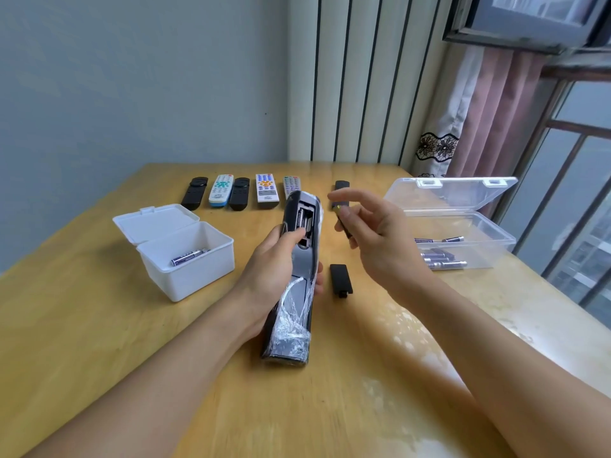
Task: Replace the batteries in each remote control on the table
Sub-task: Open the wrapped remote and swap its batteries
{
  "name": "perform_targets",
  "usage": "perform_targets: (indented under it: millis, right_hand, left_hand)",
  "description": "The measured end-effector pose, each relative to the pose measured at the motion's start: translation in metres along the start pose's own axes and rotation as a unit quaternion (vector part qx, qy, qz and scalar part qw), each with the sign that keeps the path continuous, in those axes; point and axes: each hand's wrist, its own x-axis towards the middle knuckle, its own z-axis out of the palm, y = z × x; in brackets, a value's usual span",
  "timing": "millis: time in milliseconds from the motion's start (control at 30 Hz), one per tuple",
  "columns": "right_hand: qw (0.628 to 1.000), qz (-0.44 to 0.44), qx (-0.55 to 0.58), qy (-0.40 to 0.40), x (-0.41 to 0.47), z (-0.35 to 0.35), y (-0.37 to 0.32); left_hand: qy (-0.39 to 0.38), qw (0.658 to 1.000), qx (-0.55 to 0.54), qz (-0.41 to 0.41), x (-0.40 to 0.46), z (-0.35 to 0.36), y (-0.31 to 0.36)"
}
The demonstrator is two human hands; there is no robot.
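A home room: wooden table [99,325] against a plain wall, pink curtain [496,110] beside a barred window [568,160].

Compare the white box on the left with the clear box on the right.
The white box is opaque, so its contents show only from above; the clear box is see-through. The white box is compact and deep, while the clear box is longer and shallower. The white box holds what looks like one or two batteries; the clear box holds several. Both stand on the table with hinged lids open.

Left hand [271,269] curled in a grip, right hand [373,236] raised, pinching, forefinger extended
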Motion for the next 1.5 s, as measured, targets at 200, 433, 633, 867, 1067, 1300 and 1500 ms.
perform_targets:
  millis: [200, 433, 633, 867, 1067, 1300, 1500]
  right_hand:
    - [0.987, 0.022, 0.133, 0.082, -0.001, 0.007, -0.009]
    - [0.987, -0.085, 0.067, 0.118, -0.004, 0.011, -0.020]
    - [0.982, -0.112, -0.043, 0.145, -0.005, 0.014, -0.020]
    - [0.977, -0.126, -0.093, 0.148, -0.006, 0.016, -0.014]
    - [0.972, -0.144, -0.123, 0.140, -0.008, 0.023, -0.005]
    - [0.938, -0.174, -0.299, 0.021, -0.012, 0.024, -0.002]
    - [0.977, -0.043, -0.206, 0.041, -0.006, -0.002, -0.012]
  left_hand:
    - [-0.004, 0.994, 0.064, 0.087, -0.008, 0.007, 0.005]
    - [-0.017, 0.990, 0.075, 0.114, -0.012, 0.010, 0.009]
    - [-0.051, 0.990, 0.063, 0.115, -0.014, 0.008, 0.008]
    - [-0.031, 0.989, 0.067, 0.130, -0.014, 0.009, 0.007]
    - [-0.017, 0.989, 0.074, 0.125, -0.012, 0.007, 0.003]
    - [0.008, 0.992, 0.070, 0.100, -0.008, 0.000, 0.001]
    - [0.012, 1.000, 0.023, 0.004, 0.001, -0.014, 0.002]
